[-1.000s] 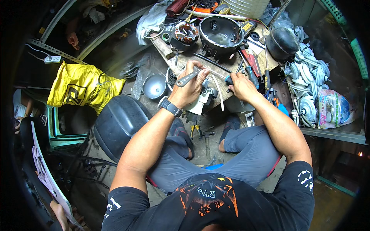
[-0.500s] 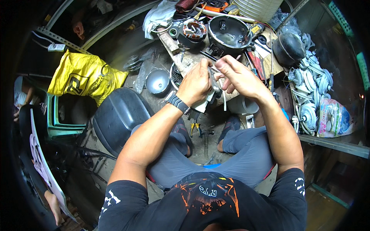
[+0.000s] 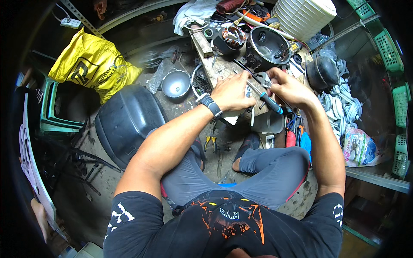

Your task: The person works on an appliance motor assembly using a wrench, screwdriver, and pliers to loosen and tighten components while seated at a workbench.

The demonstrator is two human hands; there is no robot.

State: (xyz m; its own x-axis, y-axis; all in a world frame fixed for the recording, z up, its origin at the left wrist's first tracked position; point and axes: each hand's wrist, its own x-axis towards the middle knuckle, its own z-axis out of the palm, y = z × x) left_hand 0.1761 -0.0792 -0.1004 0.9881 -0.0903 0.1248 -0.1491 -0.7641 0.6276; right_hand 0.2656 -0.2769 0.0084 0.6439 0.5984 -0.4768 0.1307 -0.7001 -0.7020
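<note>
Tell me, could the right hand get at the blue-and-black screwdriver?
Probably yes: the handle of the screwdriver shows uncovered close to the right hand, though that hand seems busy with a grey metal tool.

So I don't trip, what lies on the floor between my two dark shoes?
In the head view, pliers with yellow and black handles and a dark hammer lie there.

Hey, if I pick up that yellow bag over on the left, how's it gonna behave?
The yellow bag will probably flop and change shape, since its sides are creased. Its glossy, plastic-looking surface may be somewhat slippery. Its weight is hard to judge, as its contents are hidden.
</note>
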